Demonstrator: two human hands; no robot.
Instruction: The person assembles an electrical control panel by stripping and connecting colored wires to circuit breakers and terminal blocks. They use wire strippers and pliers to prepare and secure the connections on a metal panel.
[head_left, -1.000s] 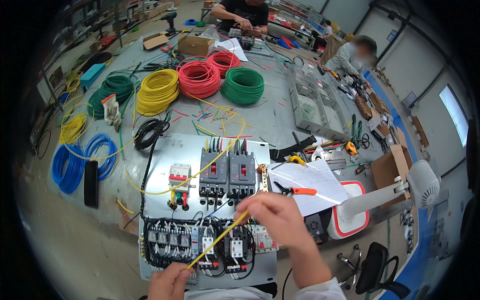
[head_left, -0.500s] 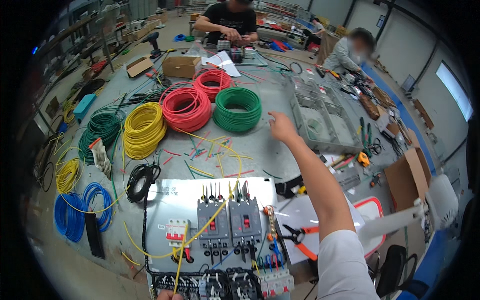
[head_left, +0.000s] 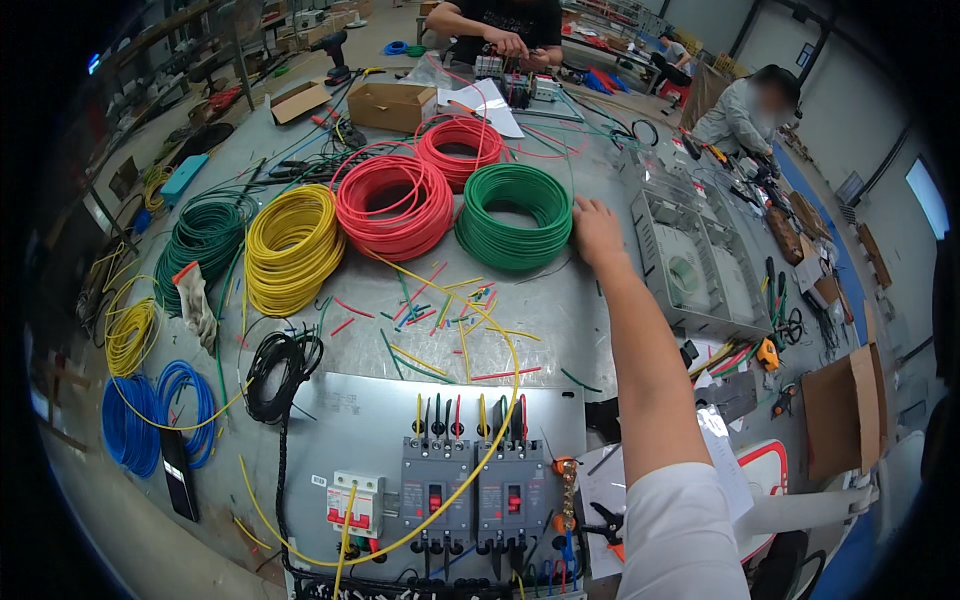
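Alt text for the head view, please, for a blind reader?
A person's right hand is beside a green wire coil on a grey table, red coils and yellow coils to its left; a panel with two grey breakers lies nearer.

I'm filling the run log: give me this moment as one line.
Right hand: beside green coil, contact unclear | left hand: out of view | yellow wire: arcs over breakers | wire scraps: scattered on table

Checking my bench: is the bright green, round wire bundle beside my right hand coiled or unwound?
Coiled: the bright green wire bundle lies as stacked loops around an open middle, beside your right hand.
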